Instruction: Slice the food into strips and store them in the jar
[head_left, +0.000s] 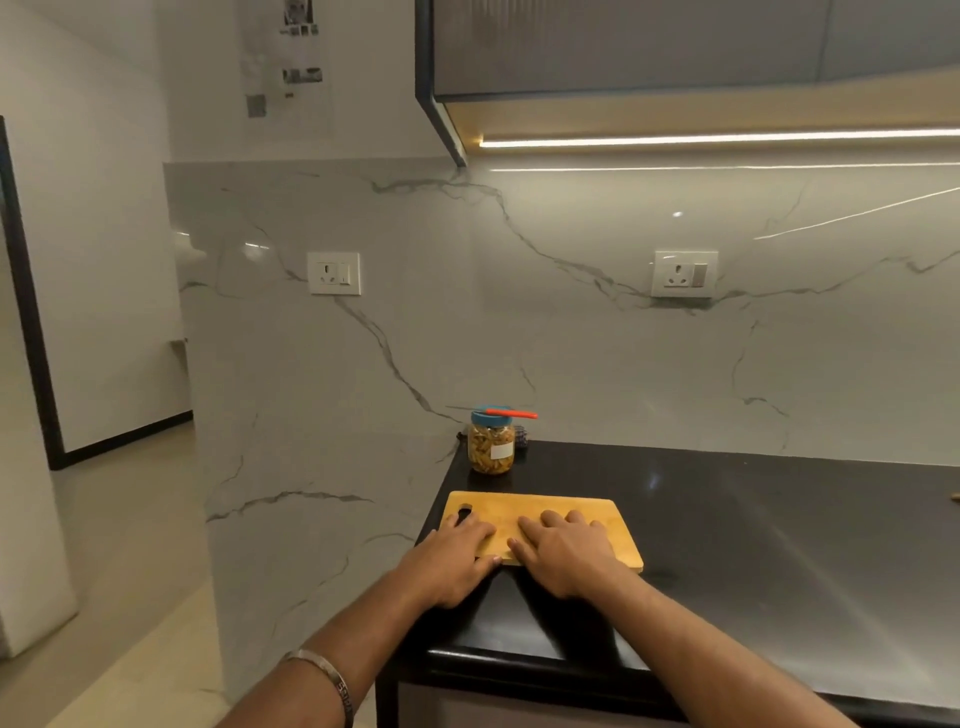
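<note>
Both hands, left hand (457, 545) and right hand (566, 545), lie flat and empty on the stiff wooden cutting board (540, 512), probably light and best gripped by its edges.

A glossy black tabletop (753, 545) runs along a marble-patterned wall and ends at a corner on the left. Near that corner a wooden cutting board (545, 506) lies flat on it, its handle hole at the left end. Behind the board, close to the wall, stands a clear jar (491, 449) filled with yellowish strips; it has a blue lid, a white label, and an orange-handled tool (511, 413) lying across the top, and a small dark object (521, 436), too small to identify, sits just behind it.
</note>
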